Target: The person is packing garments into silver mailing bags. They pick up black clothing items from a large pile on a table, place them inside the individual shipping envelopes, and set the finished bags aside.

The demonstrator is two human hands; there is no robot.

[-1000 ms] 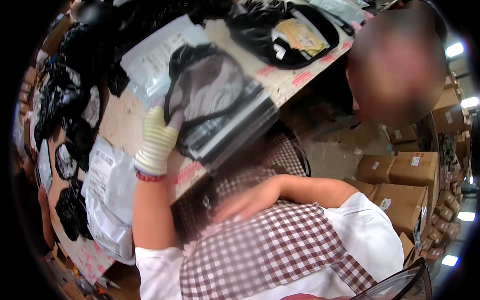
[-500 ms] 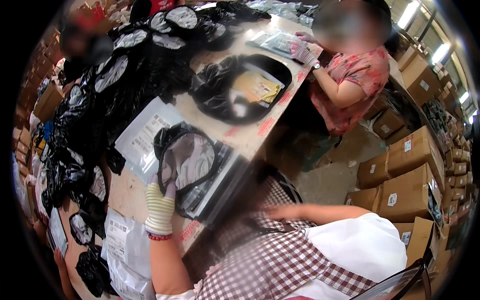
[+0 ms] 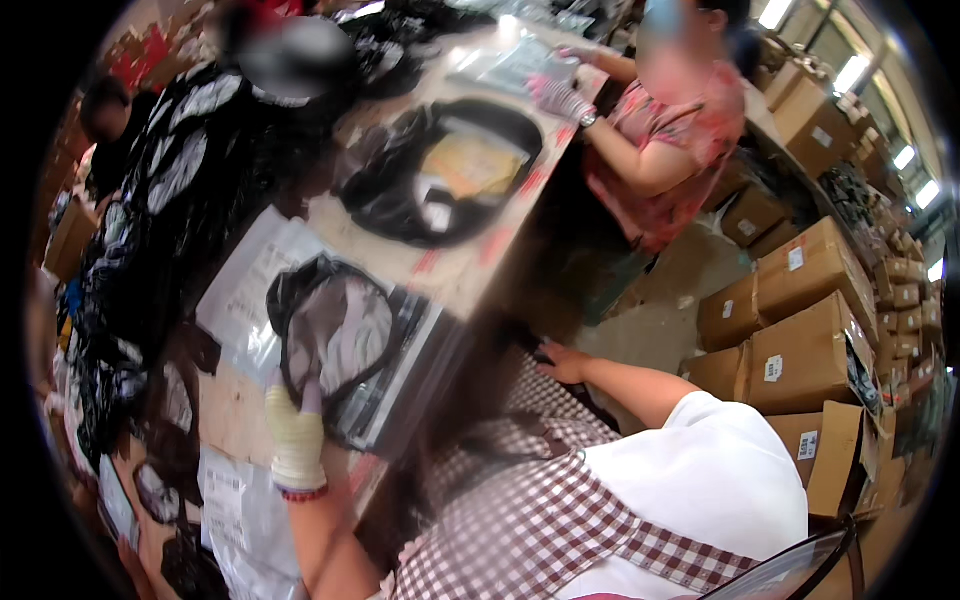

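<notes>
My left hand point(image 3: 298, 435), in a pale knit glove with a red beaded bracelet at the wrist, grips the near rim of a round black-rimmed pouch point(image 3: 345, 330). One finger reaches inside its crumpled grey-white interior; the rest of the grip is partly hidden. Beneath the pouch lies a stack of flat dark plastic packets point(image 3: 415, 365), and a clear labelled plastic bag point(image 3: 250, 290) is beside it. My right hand point(image 3: 565, 362) is bare, low over my checked apron at the table's side, fingers stretched out on something dark.
A large black bag point(image 3: 385, 200) with yellow cards inside lies farther along the table point(image 3: 405, 262). Black pouches point(image 3: 175, 170) are heaped to the left. Labelled white bags point(image 3: 225, 500) lie nearby. Across, a gloved co-worker point(image 3: 660, 150) handles clear packets. Cardboard boxes point(image 3: 800, 350) stand right.
The view has shifted, so the table things sit further left. My left hand keeps its grip on the pouch. My right hand, blurred before, now shows more clearly by the apron.
</notes>
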